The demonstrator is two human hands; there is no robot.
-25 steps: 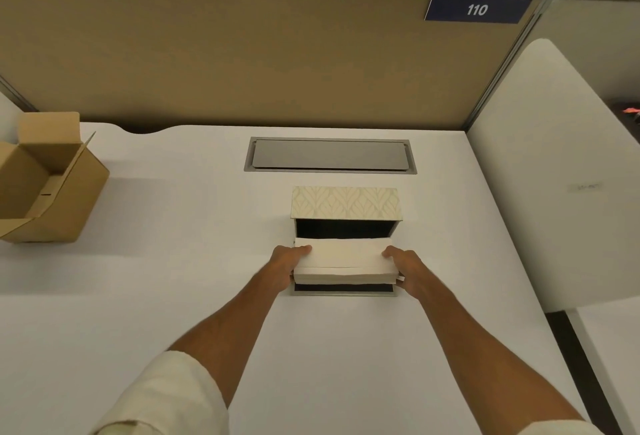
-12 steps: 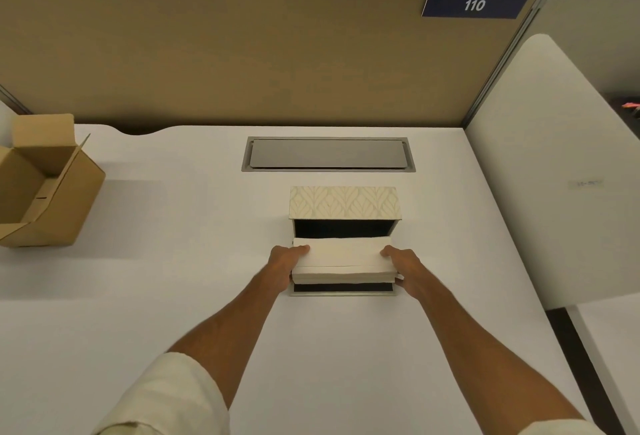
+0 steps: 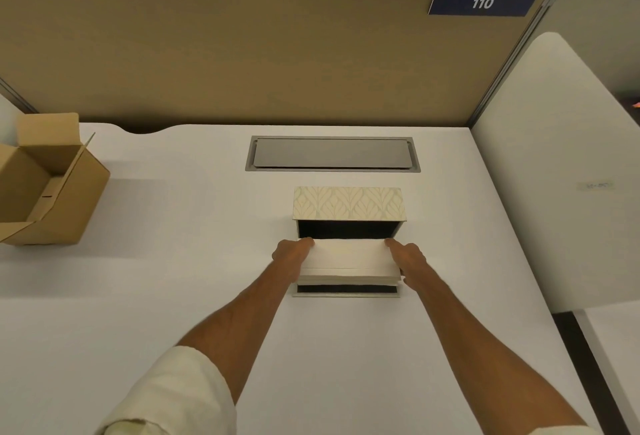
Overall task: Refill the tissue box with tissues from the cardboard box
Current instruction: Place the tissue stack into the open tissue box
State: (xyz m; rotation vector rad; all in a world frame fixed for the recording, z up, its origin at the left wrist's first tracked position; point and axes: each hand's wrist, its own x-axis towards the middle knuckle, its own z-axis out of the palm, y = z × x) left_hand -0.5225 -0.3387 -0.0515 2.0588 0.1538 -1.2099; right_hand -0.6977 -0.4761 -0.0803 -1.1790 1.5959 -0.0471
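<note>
A cream tissue box (image 3: 348, 204) with a leaf pattern lies on the white desk, its dark inside open toward me. A stack of white tissues (image 3: 348, 260) hovers at its mouth, over the box's folded-down flap (image 3: 346, 290). My left hand (image 3: 292, 253) grips the stack's left end and my right hand (image 3: 407, 256) grips its right end. The far edge of the stack is at the opening. The brown cardboard box (image 3: 52, 185) stands open at the desk's left edge, and no tissues show inside it.
A grey cable hatch (image 3: 332, 153) is set into the desk behind the tissue box. A tan partition (image 3: 242, 54) with a blue "110" sign (image 3: 483, 2) closes the back. A white side panel (image 3: 554, 175) rises at the right.
Both hands have pushed the tissue stack slightly farther toward the opening of the tissue box. The fingertips now reach the box's mouth.
</note>
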